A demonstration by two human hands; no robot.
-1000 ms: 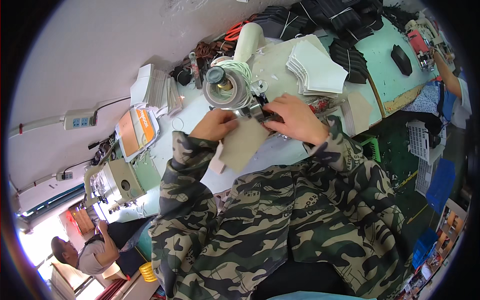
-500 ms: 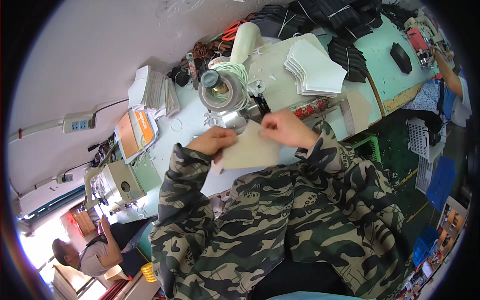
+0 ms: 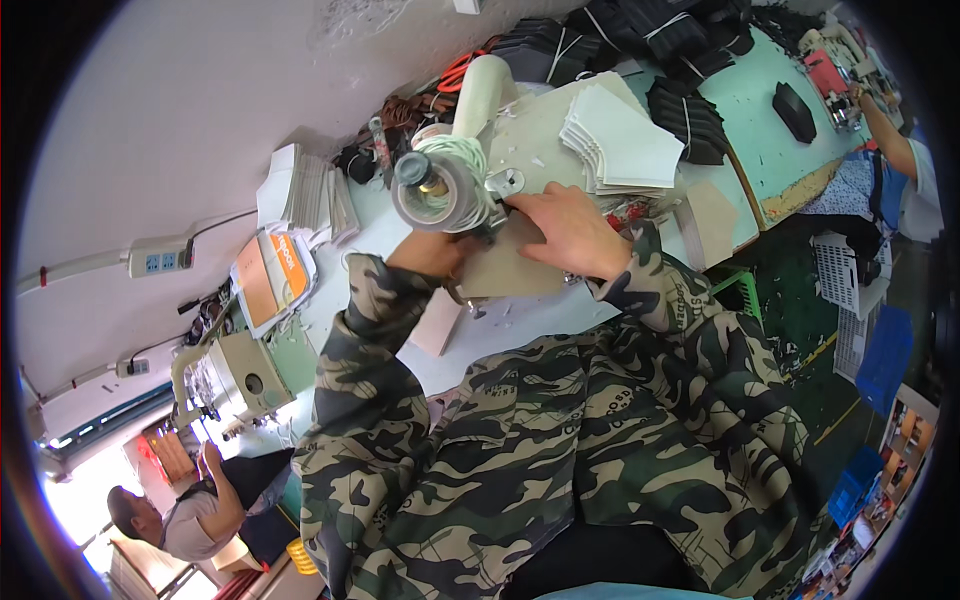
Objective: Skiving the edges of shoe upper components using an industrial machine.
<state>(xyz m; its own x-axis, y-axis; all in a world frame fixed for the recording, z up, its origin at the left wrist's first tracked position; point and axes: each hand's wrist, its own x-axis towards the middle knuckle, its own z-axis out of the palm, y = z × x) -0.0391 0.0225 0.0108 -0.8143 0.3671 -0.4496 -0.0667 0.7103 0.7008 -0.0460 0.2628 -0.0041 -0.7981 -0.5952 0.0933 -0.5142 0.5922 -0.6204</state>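
Observation:
A beige flat panel, cut to a shape, lies under the head of the machine, which carries a coil of pale green cord. My right hand rests on the panel's right side, its index finger stretched toward the machine and its thumb apart, lying on the panel. On the panel's left is my left hand; the machine head hides its fingers. Just below that hand a small stack of beige pieces lies on the white table.
A stack of white cut panels stands at the back right, with bundled black pieces beyond. More upright panels lean at the left. A second sewing machine and a person are farther left; another person works at the right.
The beige panel has moved away from me and under the machine head. My left hand has slid partly behind the machine; my right hand has gone from a pinch to stretched fingers.

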